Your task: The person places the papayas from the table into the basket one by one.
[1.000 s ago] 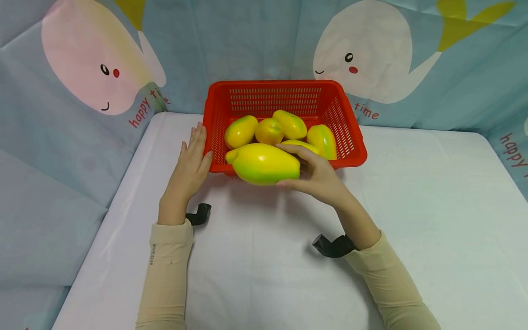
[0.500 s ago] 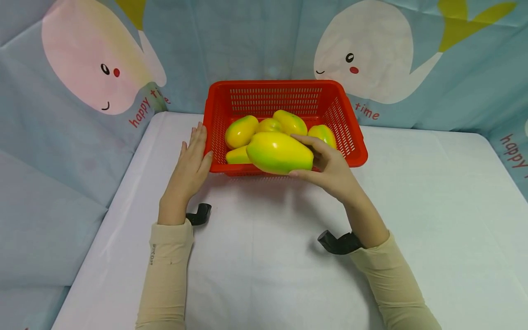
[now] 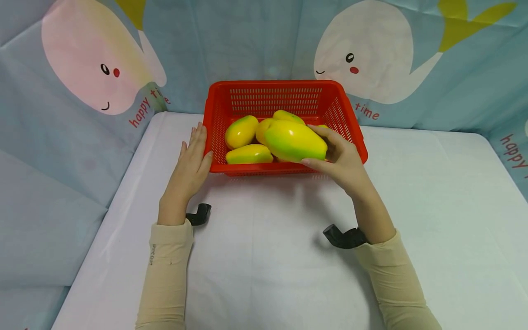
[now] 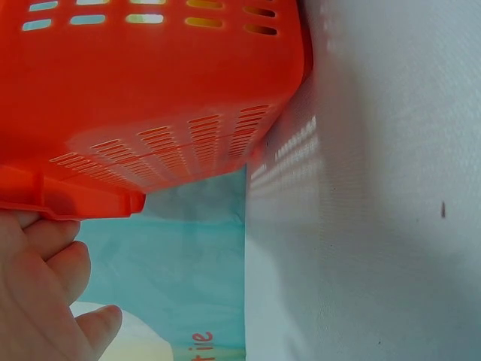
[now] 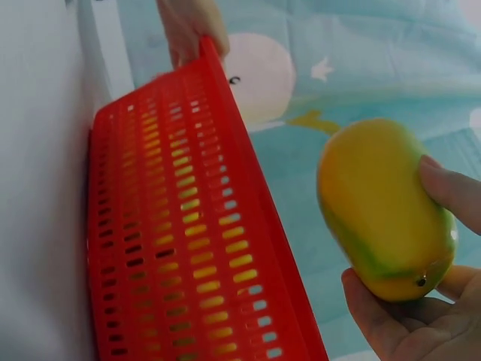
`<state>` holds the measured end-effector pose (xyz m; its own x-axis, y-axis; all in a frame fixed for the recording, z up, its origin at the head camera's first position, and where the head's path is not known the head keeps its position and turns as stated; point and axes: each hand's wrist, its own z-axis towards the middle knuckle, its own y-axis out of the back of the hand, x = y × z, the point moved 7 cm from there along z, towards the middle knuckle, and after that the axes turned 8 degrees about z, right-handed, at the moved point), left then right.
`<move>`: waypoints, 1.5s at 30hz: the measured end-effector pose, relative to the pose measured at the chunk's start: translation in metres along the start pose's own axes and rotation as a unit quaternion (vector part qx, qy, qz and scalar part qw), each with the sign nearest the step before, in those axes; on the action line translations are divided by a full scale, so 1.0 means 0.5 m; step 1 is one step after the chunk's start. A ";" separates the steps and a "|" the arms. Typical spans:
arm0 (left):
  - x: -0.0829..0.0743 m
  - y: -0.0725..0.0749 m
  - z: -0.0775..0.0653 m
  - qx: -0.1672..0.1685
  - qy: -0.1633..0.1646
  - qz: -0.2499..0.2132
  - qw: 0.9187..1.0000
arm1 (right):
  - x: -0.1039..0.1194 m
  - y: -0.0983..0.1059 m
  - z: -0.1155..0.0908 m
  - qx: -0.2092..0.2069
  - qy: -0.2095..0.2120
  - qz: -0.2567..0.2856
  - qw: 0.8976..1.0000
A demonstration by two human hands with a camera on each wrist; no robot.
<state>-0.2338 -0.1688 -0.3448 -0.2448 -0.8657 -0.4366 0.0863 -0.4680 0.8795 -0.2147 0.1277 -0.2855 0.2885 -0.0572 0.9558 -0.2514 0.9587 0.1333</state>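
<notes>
Above the front part of the red plastic basket, my right hand holds a yellow-green mango by one end, thumb on the near side and fingers behind. The right wrist view shows this mango raised over the basket rim. My left hand lies along the left side of the basket with its fingers straight, touching the rim. Inside the basket are several more mangoes, among them one at the back left and one at the front left. The held mango partly covers others.
The basket stands at the back of a white-covered table, close to a blue curtain printed with whales. A black camera mount sits at the right wrist, another at the left.
My right hand has carried the mango rightward and back, from the basket's front edge to over its inside. The front-left mango has come into fuller view. My left hand has stayed put.
</notes>
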 end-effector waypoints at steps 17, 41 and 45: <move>0.002 0.003 0.000 -0.004 -0.003 -0.006 1.000 | -0.023 0.050 0.011 -0.058 -0.029 0.018 0.998; -0.001 0.000 -0.001 -0.003 -0.008 -0.003 1.000 | -0.086 0.123 0.070 -0.117 -0.110 -0.054 0.986; 0.001 -0.001 -0.001 -0.003 -0.010 -0.005 1.000 | -0.095 0.127 0.085 -0.116 -0.128 -0.063 0.983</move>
<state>-0.2335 -0.1691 -0.3454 -0.2647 -0.8575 -0.4412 0.0889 -0.4772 0.8743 -0.2838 0.1792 -0.3111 0.0549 -0.2198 0.9740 -0.0016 0.9755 0.2202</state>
